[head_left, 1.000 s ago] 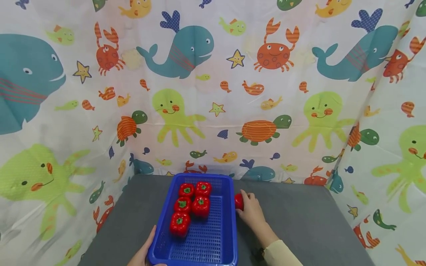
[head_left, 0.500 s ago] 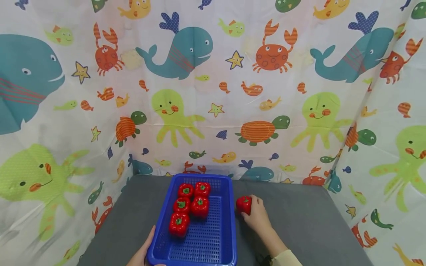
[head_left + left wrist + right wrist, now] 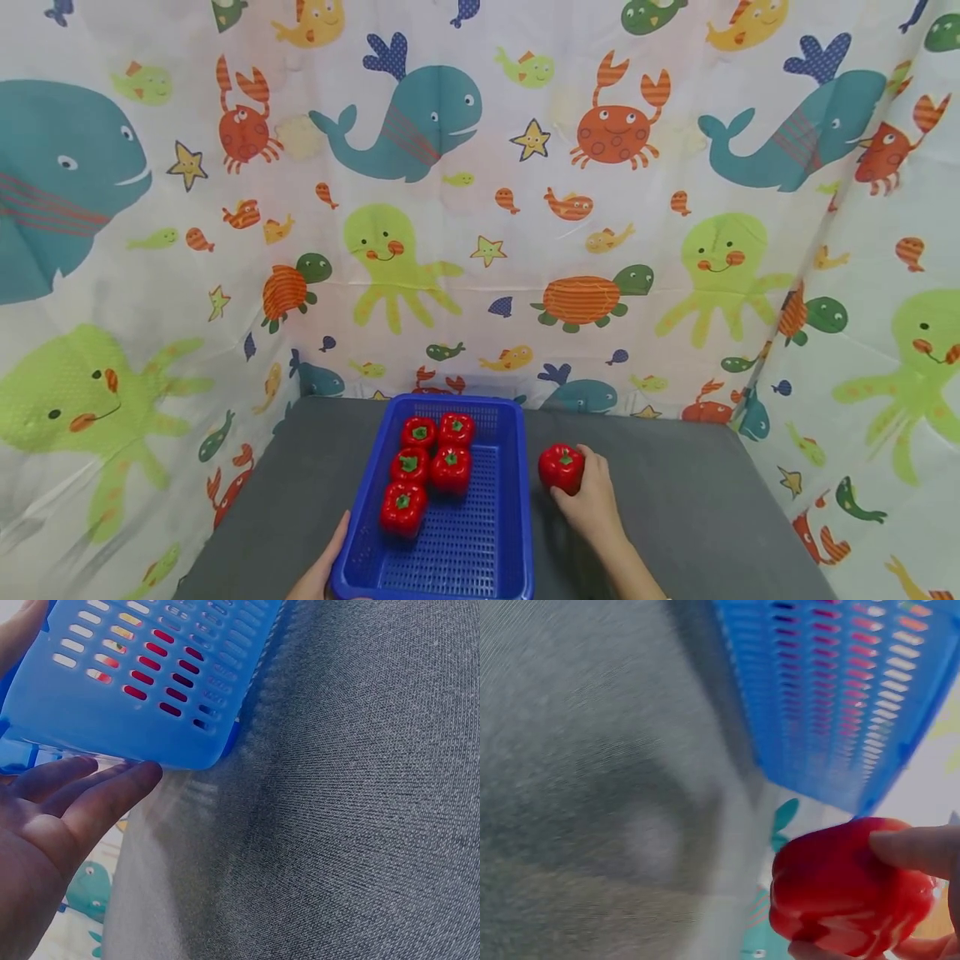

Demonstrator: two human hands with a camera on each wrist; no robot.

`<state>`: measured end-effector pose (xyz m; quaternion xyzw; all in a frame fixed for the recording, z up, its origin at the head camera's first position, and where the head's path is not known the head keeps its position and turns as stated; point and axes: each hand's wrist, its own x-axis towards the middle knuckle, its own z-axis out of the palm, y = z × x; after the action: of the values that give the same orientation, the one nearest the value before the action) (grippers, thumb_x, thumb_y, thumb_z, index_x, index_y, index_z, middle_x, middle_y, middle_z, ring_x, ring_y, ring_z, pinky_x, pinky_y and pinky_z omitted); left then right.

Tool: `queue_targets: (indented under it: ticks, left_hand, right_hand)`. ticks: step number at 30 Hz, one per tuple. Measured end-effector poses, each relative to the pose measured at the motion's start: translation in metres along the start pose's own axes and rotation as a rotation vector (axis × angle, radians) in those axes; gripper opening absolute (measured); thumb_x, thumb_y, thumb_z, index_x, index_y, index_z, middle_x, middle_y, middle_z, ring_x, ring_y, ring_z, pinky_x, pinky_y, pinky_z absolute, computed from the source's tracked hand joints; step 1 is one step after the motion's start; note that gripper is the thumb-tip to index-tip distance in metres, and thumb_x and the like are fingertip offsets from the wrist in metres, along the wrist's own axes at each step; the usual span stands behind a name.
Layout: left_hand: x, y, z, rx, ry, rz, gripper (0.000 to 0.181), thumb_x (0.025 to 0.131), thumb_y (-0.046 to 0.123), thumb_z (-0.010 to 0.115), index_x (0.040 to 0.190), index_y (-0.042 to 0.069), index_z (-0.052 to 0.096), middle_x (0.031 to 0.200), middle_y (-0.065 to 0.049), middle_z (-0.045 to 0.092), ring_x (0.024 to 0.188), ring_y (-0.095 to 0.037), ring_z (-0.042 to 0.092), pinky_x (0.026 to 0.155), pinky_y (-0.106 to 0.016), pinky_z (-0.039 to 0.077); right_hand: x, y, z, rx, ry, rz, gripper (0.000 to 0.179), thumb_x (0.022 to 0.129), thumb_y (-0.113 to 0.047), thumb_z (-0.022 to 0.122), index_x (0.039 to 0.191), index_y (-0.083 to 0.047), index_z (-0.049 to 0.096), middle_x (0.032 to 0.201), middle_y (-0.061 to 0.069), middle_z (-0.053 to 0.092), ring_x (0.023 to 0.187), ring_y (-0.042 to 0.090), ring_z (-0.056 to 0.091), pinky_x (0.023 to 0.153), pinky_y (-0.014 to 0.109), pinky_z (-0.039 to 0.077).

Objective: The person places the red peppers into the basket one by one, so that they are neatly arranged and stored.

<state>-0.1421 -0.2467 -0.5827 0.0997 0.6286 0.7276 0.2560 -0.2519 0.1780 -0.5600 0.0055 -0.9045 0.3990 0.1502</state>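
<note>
A blue plastic basket (image 3: 472, 550) stands on the grey table, with several red bell peppers (image 3: 403, 508) in its left half. At its near left corner my left hand (image 3: 324, 560) holds the basket; the left wrist view shows the fingers (image 3: 112, 796) along one wall and the thumb at another. To the right of the basket, my right hand (image 3: 592, 504) grips another red bell pepper (image 3: 561, 468) between thumb and fingers, its green stem facing up. In the right wrist view this pepper (image 3: 840, 889) appears raised off the table, apart from the basket wall.
The grey cloth-covered table (image 3: 675, 492) extends on both sides of the basket. A white curtain (image 3: 487, 250) printed with sea animals hangs behind it and along the left and right sides.
My right hand has moved a little right, away from the basket's right wall, with the pepper, which now shows fully. The left hand and the basket have stayed in place.
</note>
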Motion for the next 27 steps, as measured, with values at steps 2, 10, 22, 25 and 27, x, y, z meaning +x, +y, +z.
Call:
queue_targets:
  ticks: [2, 10, 22, 25, 27]
  left_hand:
    - [0.000, -0.001, -0.001, 0.036, -0.007, 0.035, 0.110, 0.090, 0.010, 0.064, 0.144, 0.016, -0.032, 0.151, -0.034, -0.017, 0.133, -0.046, 0.028, 0.099, -0.052, 0.043]
    - [-0.001, -0.004, -0.001, -0.059, -0.004, 0.005, 0.106, 0.093, 0.008, 0.058, 0.144, 0.024, -0.033, 0.149, -0.034, -0.021, 0.128, -0.045, 0.042, 0.094, -0.054, 0.046]
    - [0.002, -0.004, 0.000, 0.091, 0.008, 0.080, 0.114, 0.087, 0.007, 0.066, 0.144, 0.012, -0.032, 0.148, -0.039, -0.016, 0.130, -0.048, 0.031, 0.097, -0.053, 0.044]
    - [0.000, -0.004, 0.001, 0.128, 0.017, 0.090, 0.115, 0.085, 0.011, 0.069, 0.144, 0.009, -0.030, 0.148, -0.040, -0.013, 0.130, -0.049, 0.028, 0.097, -0.048, 0.045]
    - [0.000, -0.004, 0.000, 0.153, 0.016, 0.104, 0.116, 0.085, 0.013, 0.070, 0.144, 0.007, -0.030, 0.148, -0.040, -0.013, 0.131, -0.050, 0.025, 0.097, -0.045, 0.046]
  right_hand:
    - [-0.001, -0.007, -0.004, 0.037, 0.019, -0.009, 0.077, 0.069, -0.011, 0.082, 0.134, -0.004, 0.040, 0.129, 0.017, 0.044, 0.116, 0.036, 0.049, 0.086, 0.052, 0.052]
    - [-0.003, -0.044, -0.018, 0.101, 0.063, -0.070, 0.078, 0.067, -0.010, 0.085, 0.133, -0.010, 0.045, 0.129, 0.010, 0.049, 0.110, 0.028, 0.055, 0.086, 0.047, 0.054]
    - [-0.017, -0.082, -0.010, 0.319, -0.175, -0.096, 0.078, 0.065, -0.022, 0.088, 0.132, -0.017, 0.047, 0.125, 0.003, 0.053, 0.115, 0.025, 0.055, 0.086, 0.045, 0.054]
    - [-0.021, -0.084, 0.000, 0.299, -0.248, -0.160, 0.078, 0.067, -0.026, 0.087, 0.133, -0.016, 0.045, 0.125, 0.005, 0.053, 0.114, 0.026, 0.056, 0.084, 0.043, 0.054]
    - [-0.022, -0.084, 0.007, 0.273, -0.296, -0.204, 0.078, 0.069, -0.029, 0.085, 0.133, -0.015, 0.044, 0.126, 0.006, 0.053, 0.113, 0.026, 0.056, 0.084, 0.038, 0.055]
